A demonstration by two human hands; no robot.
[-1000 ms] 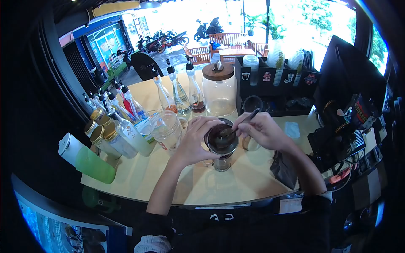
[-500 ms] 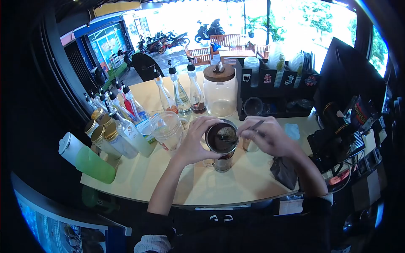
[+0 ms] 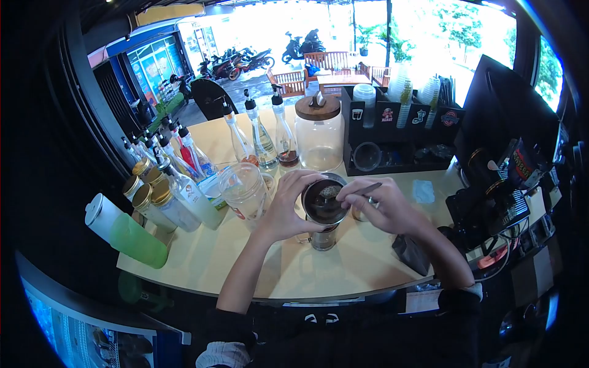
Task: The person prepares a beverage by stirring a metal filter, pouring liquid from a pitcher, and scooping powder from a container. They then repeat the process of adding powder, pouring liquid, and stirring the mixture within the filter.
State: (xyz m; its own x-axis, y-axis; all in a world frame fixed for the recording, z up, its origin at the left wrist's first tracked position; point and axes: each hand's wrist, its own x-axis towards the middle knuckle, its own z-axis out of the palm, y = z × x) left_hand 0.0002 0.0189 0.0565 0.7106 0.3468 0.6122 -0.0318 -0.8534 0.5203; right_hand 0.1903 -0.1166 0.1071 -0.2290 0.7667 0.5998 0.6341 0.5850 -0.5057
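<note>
Our left hand (image 3: 288, 205) grips the metal filter cup (image 3: 323, 203); our right hand (image 3: 383, 205) pinches a spoon (image 3: 362, 189), its bowl partly hidden. The organizer (image 3: 399, 132) labels are unreadable.

Glass (image 3: 323, 236) under the metal filter (image 3: 323, 202): mostly covered by the filter and the left hand (image 3: 288, 205).
Spoon (image 3: 362, 187): its middle is hidden by the right hand (image 3: 380, 205).
Small metal cup (image 3: 361, 214): largely hidden behind that hand.
Labels on the black organiser (image 3: 402, 116): too small to be read.
</note>
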